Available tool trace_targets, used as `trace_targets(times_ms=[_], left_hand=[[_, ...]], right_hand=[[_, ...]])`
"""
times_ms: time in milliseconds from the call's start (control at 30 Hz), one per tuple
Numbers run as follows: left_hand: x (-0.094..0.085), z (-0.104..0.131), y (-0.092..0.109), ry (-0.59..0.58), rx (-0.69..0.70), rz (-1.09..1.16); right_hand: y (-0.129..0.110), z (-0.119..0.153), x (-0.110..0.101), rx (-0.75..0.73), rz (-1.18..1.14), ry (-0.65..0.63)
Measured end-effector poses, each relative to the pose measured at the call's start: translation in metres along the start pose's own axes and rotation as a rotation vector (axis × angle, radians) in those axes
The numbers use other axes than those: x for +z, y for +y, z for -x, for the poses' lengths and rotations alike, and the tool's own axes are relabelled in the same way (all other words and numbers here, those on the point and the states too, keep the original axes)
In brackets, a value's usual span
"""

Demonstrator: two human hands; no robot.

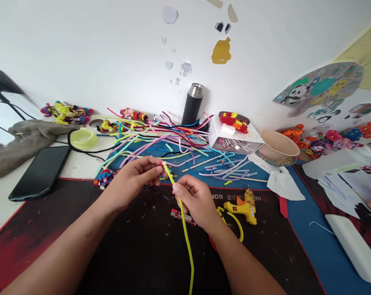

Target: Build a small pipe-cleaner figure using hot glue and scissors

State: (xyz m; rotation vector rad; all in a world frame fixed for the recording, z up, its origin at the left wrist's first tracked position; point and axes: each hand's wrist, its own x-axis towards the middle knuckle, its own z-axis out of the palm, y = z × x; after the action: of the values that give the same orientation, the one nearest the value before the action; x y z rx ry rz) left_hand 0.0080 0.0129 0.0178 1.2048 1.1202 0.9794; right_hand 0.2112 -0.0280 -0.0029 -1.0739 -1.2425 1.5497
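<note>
A long yellow pipe cleaner (187,241) runs from between my hands down over the dark mat. My right hand (196,200) is closed on it, pinching it between thumb and fingers a little below its upper end. My left hand (144,174) pinches a small red and whitish piece (164,164) at that upper end; fingers hide most of the piece. Below my right hand lies a small red and white packet or box (183,216), partly covered. Beside that hand rests a yellow glue gun (245,207) on the mat, its cable looping near my forearm.
A heap of coloured pipe cleaners (161,137) spreads across the back, before a black flask (193,104) and a white box (234,137). A phone (41,172) and driftwood (19,139) lie left. A bowl (279,145), tissue (285,184) and a white device (354,250) sit right.
</note>
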Motion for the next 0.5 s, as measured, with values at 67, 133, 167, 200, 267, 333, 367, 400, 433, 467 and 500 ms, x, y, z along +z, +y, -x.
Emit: trace_targets(times_ms=[67,133,167,200,267,333,367,400,433,467,500], left_hand=[[-0.0007,0.0002,-0.0008,-0.005,-0.004,0.005],[-0.0008,0.0005,-0.0009,-0.01,-0.01,-0.003],[-0.0007,0.0006,-0.0006,-0.01,-0.013,-0.012],[-0.0006,0.0008,-0.0002,-0.009,-0.016,-0.019],[-0.0005,0.0012,0.0007,-0.008,-0.019,-0.028],[-0.0006,0.0019,0.0013,-0.016,-0.022,-0.03],[-0.0007,0.0022,0.0014,-0.022,-0.022,-0.031],[-0.0007,0.0025,0.0013,-0.029,-0.022,-0.034],[-0.0008,0.0027,0.0011,-0.035,-0.021,-0.04],[-0.0008,0.0029,0.0008,-0.039,-0.02,-0.046],[-0.0008,0.003,0.0005,-0.043,-0.019,-0.053]], right_hand=[[0.0006,0.0001,-0.0002,-0.009,0.028,0.018],[0.0014,0.0,-0.001,-0.02,0.067,0.037],[0.002,0.0,-0.0014,-0.026,0.087,0.043],[0.0026,-0.0001,-0.0017,-0.031,0.105,0.047],[0.0038,-0.0001,-0.0018,-0.04,0.129,0.046],[0.0047,-0.0002,-0.0012,-0.042,0.137,0.042],[0.005,-0.0002,-0.0009,-0.042,0.14,0.042],[0.0052,-0.0002,-0.0006,-0.042,0.144,0.044],[0.0053,-0.0002,-0.0004,-0.042,0.148,0.046],[0.0053,-0.0002,-0.0004,-0.043,0.152,0.047],[0.0053,-0.0001,-0.0005,-0.045,0.156,0.047]])
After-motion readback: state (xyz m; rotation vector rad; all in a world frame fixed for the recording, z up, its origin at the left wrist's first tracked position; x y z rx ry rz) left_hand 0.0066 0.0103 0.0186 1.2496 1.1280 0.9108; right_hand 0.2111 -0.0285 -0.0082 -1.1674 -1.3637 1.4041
